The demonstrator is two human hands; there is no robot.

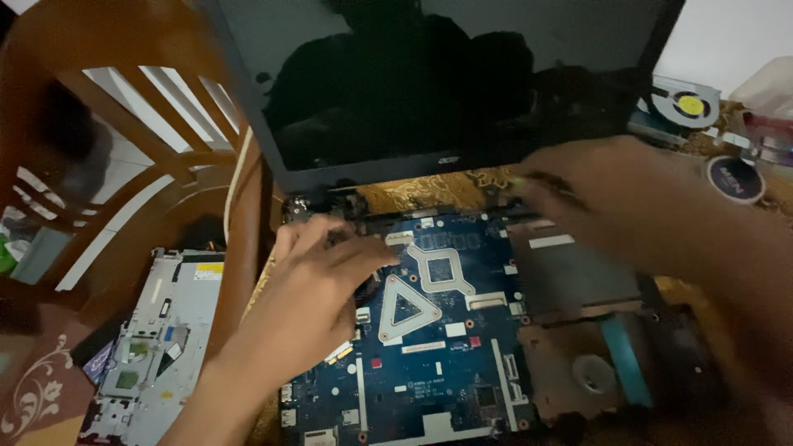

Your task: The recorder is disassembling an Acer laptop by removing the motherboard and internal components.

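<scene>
- A blue circuit board (pixel 429 330) lies flat in the middle of the scene, seated in the opened base of a laptop (pixel 578 330), with its far edge against the hinge line.
- The board looks thin, stiff and light, yet fragile: small connectors, sockets and two bare chip sites under silver brackets cover its face. In my judgement it is best held by its bare edges or corners, not by its parts.
- The left hand (pixel 318 285) rests on the board's far-left part, palm down, with the fingers stretched to the right and lightly spread. It grips nothing; the fingertips touch the board near a small white connector at its far edge.
- The right hand (pixel 603 194) reaches in from the right to the far-right corner of the board, near the hinge. It is blurred by motion; something thin seems to lie at its fingertips, but I cannot tell whether it holds anything or how far it is open.
- The dark laptop screen (pixel 438 83) stands upright just beyond the board.
- To the right of the board, the base shows a dark bay and a brownish plate with a teal strip (pixel 621 359).
- A cooling fan (pixel 681 103) with a yellow hub and a round dark tin (pixel 733 177) lie on the far right of the worktop.
- A wooden chair (pixel 124 149) stands on the left, and a silver metal panel (pixel 157 347) lies beside it, near left.
</scene>
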